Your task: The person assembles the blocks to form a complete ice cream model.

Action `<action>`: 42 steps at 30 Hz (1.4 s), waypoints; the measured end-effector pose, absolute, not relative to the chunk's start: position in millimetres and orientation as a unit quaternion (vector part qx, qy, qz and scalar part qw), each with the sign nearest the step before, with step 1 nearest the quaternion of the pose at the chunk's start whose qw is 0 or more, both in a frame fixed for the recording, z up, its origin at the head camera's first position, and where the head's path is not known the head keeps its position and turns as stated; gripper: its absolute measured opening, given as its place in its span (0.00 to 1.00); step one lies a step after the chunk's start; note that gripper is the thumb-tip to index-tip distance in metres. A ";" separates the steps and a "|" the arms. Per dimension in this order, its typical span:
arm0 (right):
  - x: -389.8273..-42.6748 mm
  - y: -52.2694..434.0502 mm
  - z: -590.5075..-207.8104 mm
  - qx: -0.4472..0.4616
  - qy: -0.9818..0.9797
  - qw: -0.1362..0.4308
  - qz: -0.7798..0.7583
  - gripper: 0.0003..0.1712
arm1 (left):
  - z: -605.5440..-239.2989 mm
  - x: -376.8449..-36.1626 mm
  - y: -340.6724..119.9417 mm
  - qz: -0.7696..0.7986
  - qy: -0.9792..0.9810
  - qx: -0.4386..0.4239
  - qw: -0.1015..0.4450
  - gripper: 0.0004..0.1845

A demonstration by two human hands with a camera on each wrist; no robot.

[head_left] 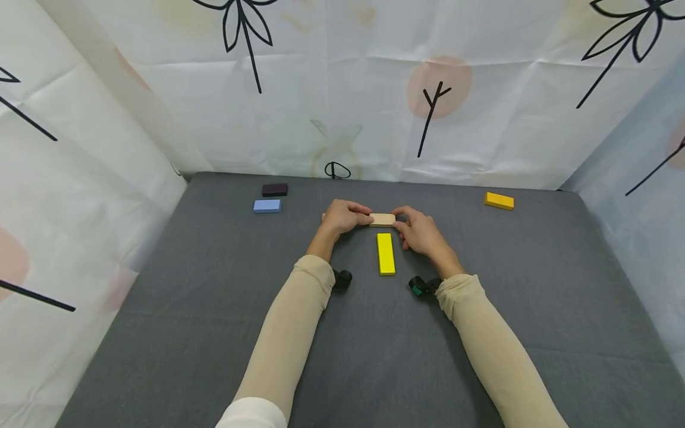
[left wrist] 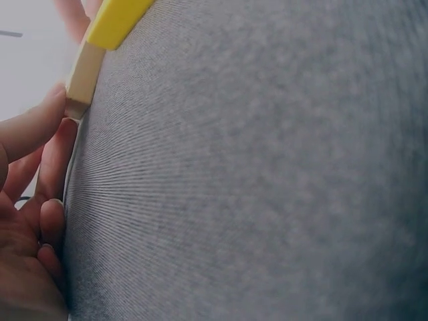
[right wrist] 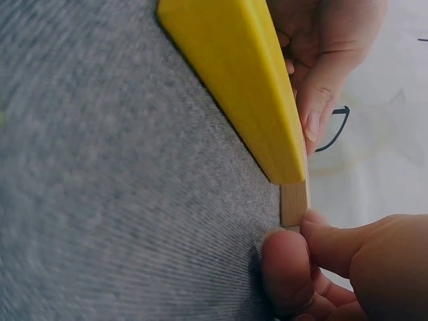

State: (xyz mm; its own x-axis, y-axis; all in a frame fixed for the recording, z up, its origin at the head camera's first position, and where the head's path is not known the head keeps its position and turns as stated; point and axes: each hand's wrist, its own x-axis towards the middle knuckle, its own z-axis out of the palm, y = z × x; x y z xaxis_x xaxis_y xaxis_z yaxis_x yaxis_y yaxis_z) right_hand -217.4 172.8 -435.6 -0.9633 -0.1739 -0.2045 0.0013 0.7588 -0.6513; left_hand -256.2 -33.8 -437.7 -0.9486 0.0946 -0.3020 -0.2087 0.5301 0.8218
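White sheeting (head_left: pixel 342 89) printed with black twig shapes and pale peach discs closes in three sides, creased and hanging loose, its upper reaches cut off by the top of the view; below it spreads a grey, finely woven mat (head_left: pixel 214 333) whose near edge runs out of sight. Two arms in beige sleeves reach in from six o'clock, the shoulders cut off. At the centre of the mat, the left hand (head_left: pixel 342 217) and the right hand (head_left: pixel 420 232) meet on a pale wooden block (head_left: pixel 382 219), a small flat slab lying crosswise; each hand pinches one short end between thumb and curled fingers, so both ends are covered and only its middle shows. Whether it rests on the mat or is just lifted I cannot tell. Just at six o'clock of it lies a bright yellow block (head_left: pixel 385 254), smooth, long and flat, pointing straight at the wooden one; the wrist views show their ends very close, though contact is hard to judge. Dark wrist cameras sit by each cuff, half hidden. Well off at ten o'clock lie a light blue block (head_left: pixel 267 205) and, beyond it, a dark maroon block (head_left: pixel 275 189); at two o'clock, near the far corner, sits an orange-yellow block (head_left: pixel 499 200)
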 end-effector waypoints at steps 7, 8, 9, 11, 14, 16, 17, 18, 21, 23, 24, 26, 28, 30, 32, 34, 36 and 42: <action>-217.3 180.0 -436.0 -0.060 0.924 0.133 -0.353 0.21 | -435.8 -257.6 -34.6 0.470 0.866 -0.015 0.171 0.10; -217.1 181.0 -436.0 -0.062 0.923 0.134 -0.355 0.21 | -435.5 -257.5 -34.8 0.468 0.867 -0.012 0.173 0.10; -216.9 181.7 -435.9 -0.063 0.922 0.136 -0.357 0.21 | -435.1 -257.5 -35.0 0.466 0.867 -0.010 0.175 0.10; -216.4 183.0 -435.3 -0.069 0.920 0.142 -0.360 0.22 | -434.5 -257.3 -35.8 0.463 0.868 -0.006 0.181 0.10; -215.6 183.8 -434.8 -0.070 0.917 0.150 -0.363 0.22 | -433.5 -256.8 -37.1 0.460 0.868 -0.003 0.189 0.10; -215.4 184.0 -434.4 -0.073 0.915 0.155 -0.366 0.22 | -433.3 -256.9 -38.2 0.458 0.867 -0.001 0.194 0.10; -215.3 184.1 -434.3 -0.074 0.914 0.157 -0.366 0.22 | -433.1 -257.0 -38.7 0.457 0.867 0.000 0.196 0.10; -215.2 184.1 -434.2 -0.072 0.913 0.158 -0.369 0.22 | -432.8 -257.1 -39.1 0.457 0.867 0.002 0.197 0.10; -215.1 184.5 -434.2 -0.071 0.911 0.162 -0.373 0.22 | -432.6 -257.7 -40.5 0.456 0.867 0.008 0.201 0.11; -215.4 185.1 -434.8 -0.070 0.909 0.163 -0.376 0.21 | -432.5 -258.2 -41.3 0.455 0.867 0.014 0.204 0.11; -215.7 185.5 -435.2 -0.070 0.909 0.164 -0.378 0.21 | -432.7 -258.5 -41.8 0.454 0.867 0.017 0.205 0.11; -216.2 186.3 -435.9 -0.072 0.908 0.165 -0.377 0.21 | -433.0 -258.9 -42.7 0.452 0.867 0.022 0.209 0.11; -216.4 186.9 -436.3 -0.074 0.908 0.167 -0.377 0.21 | -433.4 -259.6 -43.4 0.446 0.869 0.026 0.211 0.11; -216.2 187.3 -436.3 -0.073 0.907 0.170 -0.379 0.21 | -433.3 -259.8 -43.7 0.438 0.872 0.029 0.215 0.12; -215.2 187.5 -435.4 -0.070 0.904 0.174 -0.385 0.21 | -432.8 -260.0 -43.6 0.431 0.875 0.032 0.218 0.12; -214.0 187.5 -434.0 -0.066 0.900 0.178 -0.392 0.22 | -432.1 -259.9 -43.4 0.427 0.876 0.033 0.220 0.12; -212.8 187.4 -433.0 -0.061 0.898 0.181 -0.397 0.22 | -431.8 -260.0 -43.2 0.427 0.876 0.034 0.220 0.12; -212.5 187.5 -435.4 -0.059 0.895 0.177 -0.405 0.22 | -432.2 -260.5 -44.0 0.426 0.876 0.035 0.222 0.12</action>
State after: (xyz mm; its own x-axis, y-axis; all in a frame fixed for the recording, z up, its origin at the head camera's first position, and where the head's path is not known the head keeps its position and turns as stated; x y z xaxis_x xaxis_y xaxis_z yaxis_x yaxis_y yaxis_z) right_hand -212.5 187.5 -435.4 -0.9306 -0.2487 -0.2687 0.0378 0.6647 -0.7461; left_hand -260.5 -44.0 -432.2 -0.8985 0.2516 -0.3598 -0.1274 0.6348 0.7621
